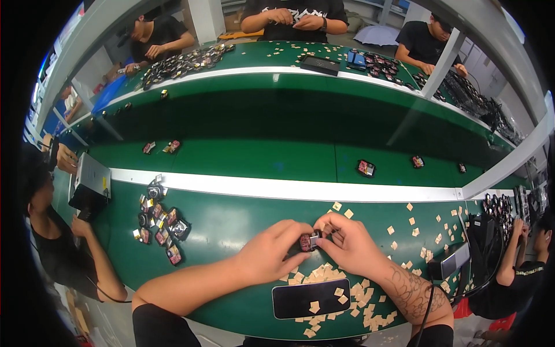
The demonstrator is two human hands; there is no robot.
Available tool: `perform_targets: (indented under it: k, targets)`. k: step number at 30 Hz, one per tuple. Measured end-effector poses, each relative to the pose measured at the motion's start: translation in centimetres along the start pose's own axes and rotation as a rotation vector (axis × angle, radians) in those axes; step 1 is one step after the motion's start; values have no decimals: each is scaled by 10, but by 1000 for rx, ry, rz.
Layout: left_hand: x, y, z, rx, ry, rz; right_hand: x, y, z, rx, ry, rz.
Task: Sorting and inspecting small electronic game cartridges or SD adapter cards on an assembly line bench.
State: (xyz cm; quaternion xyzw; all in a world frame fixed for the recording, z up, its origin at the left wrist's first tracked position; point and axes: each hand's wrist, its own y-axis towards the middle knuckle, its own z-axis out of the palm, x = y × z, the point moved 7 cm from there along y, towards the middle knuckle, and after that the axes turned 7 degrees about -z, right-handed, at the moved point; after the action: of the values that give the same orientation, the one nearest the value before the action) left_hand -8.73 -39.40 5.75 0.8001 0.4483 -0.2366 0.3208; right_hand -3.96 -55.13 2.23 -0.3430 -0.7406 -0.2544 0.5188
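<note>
- I think the step in hand is small finger work on one part [310, 242]. Something may be going on it or coming off it, but I cannot tell which.
- My left grip [270, 250] is pinching the part from 9 o'clock, with the finger and thumb bent around it.
- My right grip [351, 247] is pinching too, with its finger and thumb at the part's 3 o'clock edge. I cannot tell if it also has a bit of paper.
- The part is over the green surface [231, 209], right between my two grips.
- I judge the next move calls for a steady left grip and a soft, neat right one, because the part is so small.
- The part looks little and chunky, with a black edge, red at 9 o'clock and a flat grey patch at 3 o'clock. My fingers hide some of it.
- At 6 o'clock from it I see a black slab [291, 301], with tan squares [363, 296] on and around it.
- At 9 o'clock, well apart, there is a pile [173, 254] of parts much like it.
</note>
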Motion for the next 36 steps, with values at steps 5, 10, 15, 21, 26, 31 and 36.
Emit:
perform_targets:
  k: [5,10,15,21,26,31,36]
  targets:
    - [32,-3,13,123,-366,-395,16,-6,2,-212,-146,-301]
    - [43,-9,25,20,-681,-489,42,-15,6,-217,-437,-474]
    - [42,-7,22,-26,-822,-584,36,-14,14,-229,-610,-456]
    - [45,-9,21,-64,-741,-547,45,-16,18,-220,-654,-593]
    - [44,-9,24,-5,-790,-527,34,-8,-1,-265,-450,-452]
    - [43,-13,23,0,-872,-546,29,-4,0,-254,-206,-284]
    - [45,6,41,37,-778,-469,-3,-5,-9,-274,146,-139]
